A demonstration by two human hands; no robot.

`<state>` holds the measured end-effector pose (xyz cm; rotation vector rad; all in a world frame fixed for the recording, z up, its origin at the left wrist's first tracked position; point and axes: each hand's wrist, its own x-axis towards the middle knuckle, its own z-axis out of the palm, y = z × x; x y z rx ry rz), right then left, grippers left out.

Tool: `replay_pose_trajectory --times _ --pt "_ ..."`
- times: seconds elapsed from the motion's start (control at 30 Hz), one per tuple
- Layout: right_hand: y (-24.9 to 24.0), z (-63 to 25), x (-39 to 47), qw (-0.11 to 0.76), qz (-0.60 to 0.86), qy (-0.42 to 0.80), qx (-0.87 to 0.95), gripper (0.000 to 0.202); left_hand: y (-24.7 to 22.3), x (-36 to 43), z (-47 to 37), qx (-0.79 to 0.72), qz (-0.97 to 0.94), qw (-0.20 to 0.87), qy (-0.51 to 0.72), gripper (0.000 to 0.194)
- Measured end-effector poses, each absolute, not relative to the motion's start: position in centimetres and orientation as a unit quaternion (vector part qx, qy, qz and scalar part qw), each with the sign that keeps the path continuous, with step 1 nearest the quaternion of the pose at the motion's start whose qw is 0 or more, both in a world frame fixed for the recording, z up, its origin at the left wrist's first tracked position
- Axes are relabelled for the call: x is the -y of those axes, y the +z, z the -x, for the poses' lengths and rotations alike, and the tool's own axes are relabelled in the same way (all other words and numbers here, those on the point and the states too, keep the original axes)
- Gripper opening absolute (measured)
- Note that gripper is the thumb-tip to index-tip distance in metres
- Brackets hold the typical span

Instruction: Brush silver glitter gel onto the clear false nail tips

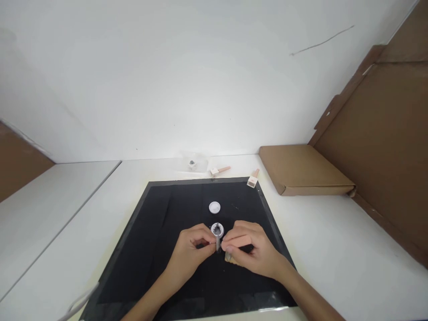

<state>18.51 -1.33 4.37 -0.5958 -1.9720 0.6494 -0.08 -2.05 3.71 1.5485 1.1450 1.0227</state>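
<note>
Near the middle of a black mat stands a small round white jar with dark grey stuff inside. My left hand pinches a small greyish, clear-looking piece just in front of the jar. In my right hand is a pink stick-like handle, held close to that piece. Beneath my right fingers shows a small yellowish and clear item, partly hidden. A round white lid lies behind the jar.
At the mat's back edge lie two white blocks with pink handles. A clear tray sits by the wall. A flat cardboard box is at the back right, and a white cable at the front left.
</note>
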Motion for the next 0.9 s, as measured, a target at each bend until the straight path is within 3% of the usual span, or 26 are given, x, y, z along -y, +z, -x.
replay_pose_trajectory --times 0.53,0.9 --pt "3.87 -18.65 1.19 0.552 0.236 0.279 0.750 0.014 3.37 2.21 0.30 -0.424 -0.525 0.599 0.431 0.013" --pt "4.34 -18.16 1.37 0.513 0.249 0.241 0.785 0.012 3.76 2.16 -0.06 -0.433 -0.476 0.649 0.406 0.016"
